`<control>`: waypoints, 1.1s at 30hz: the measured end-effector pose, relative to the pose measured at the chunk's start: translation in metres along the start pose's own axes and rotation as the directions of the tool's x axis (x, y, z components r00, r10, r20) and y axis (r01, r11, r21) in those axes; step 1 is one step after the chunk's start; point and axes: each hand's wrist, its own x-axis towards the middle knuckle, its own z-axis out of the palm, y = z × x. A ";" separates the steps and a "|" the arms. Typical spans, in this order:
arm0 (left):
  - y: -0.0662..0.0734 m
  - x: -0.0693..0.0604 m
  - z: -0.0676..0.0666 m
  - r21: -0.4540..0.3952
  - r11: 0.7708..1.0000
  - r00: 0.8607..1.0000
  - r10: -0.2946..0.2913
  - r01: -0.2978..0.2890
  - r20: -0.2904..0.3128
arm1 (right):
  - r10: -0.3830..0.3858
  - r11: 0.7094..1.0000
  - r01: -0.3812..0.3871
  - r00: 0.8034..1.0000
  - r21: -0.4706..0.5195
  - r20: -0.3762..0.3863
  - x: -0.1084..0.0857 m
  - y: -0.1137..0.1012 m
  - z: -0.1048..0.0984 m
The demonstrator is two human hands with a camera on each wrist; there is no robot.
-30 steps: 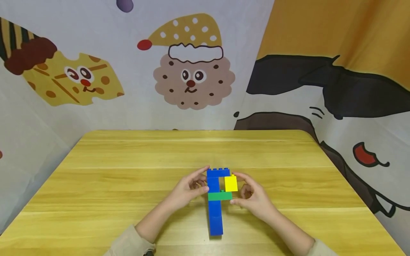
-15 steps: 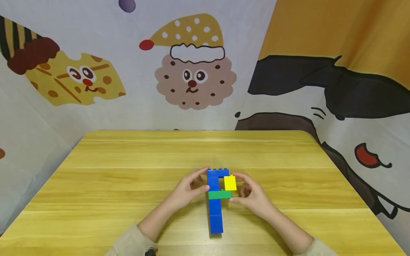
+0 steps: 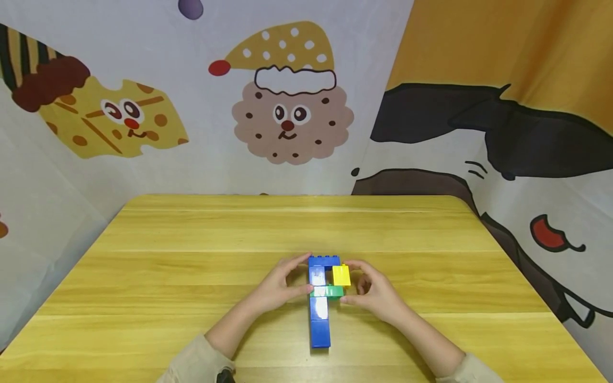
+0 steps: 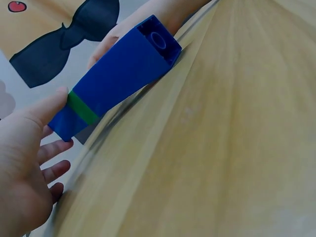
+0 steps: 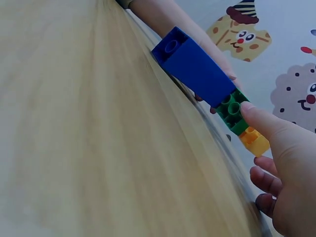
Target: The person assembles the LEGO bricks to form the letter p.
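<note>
A P-shaped build of toy building blocks is between my two hands, low over the middle of the table. Its blue column point(image 3: 320, 331) runs toward me, crossed by a green block point(image 3: 336, 291). A yellow block point(image 3: 341, 276) stands on the green one's right end, below a blue top block point(image 3: 328, 261). My left hand point(image 3: 279, 285) grips the left side, thumb by the green block, index finger at the top. My right hand point(image 3: 378, 293) pinches the right side, thumb on the green block point(image 5: 232, 109), index finger near the yellow. Whether the build touches the table I cannot tell.
The wooden table point(image 3: 191, 239) has rounded far corners. A cloth backdrop point(image 3: 201, 133) with cartoon figures hangs behind it and along its sides.
The build has shifted slightly left and tilted, so its front now shows glare. My left thumb has slid down toward the green block; my right hand follows slightly left.
</note>
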 end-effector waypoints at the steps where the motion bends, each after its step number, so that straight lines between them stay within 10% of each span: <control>1: 0.000 0.000 0.000 0.004 1.000 1.000 -0.005 0.005 0.003 | -0.005 1.000 0.005 1.000 -0.003 0.005 0.000 0.001 0.000; 33: -0.003 0.001 0.001 0.061 0.996 0.998 -0.066 0.065 0.022 | 0.039 0.990 -0.033 0.998 -0.137 0.042 0.006 0.005 0.000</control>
